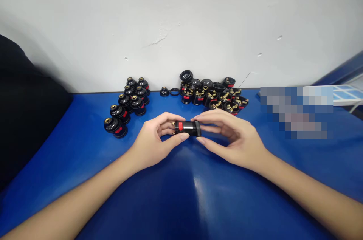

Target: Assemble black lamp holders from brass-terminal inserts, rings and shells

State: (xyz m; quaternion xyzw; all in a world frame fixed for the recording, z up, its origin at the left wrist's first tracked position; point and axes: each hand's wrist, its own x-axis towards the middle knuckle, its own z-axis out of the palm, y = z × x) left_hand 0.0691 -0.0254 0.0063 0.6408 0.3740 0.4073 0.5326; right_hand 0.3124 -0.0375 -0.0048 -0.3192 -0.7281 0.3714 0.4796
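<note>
Holding a black socket body [188,128] in the left hand [153,140], with the right hand [235,134] at its far end

From the head camera: holds the socket body on its side near the middle of the view, over the blue table [176,202]; cannot tell whether touching the surface. Bends the left hand partway closed around it, with the thumb along the near side and the fingers curled along the far side and past the left end. Shows a red switch [180,126] near that left end, with small brass terminals [173,123] just beside. Curves the right hand half open, with thumb and forefinger spread to the near and far edges of a black ring [197,128] on the right end. Cannot tell whether pinching that ring or merely touching it.

Shows, beyond the left hand, a slanting cluster of capped black sockets [136,104] with brass centres. Has a small black cap [163,91] and a thin black loop [174,92] side by side near the pale wall [181,24]. Shows, beyond the right hand, open-topped sockets [211,98] crowded together with brass pieces on top, and loose black covers [186,76] behind. Includes a dark bulk [25,111] at the left edge, and at the right a pixelated patch [297,113] beside a white frame with blue panels [347,93].
</note>
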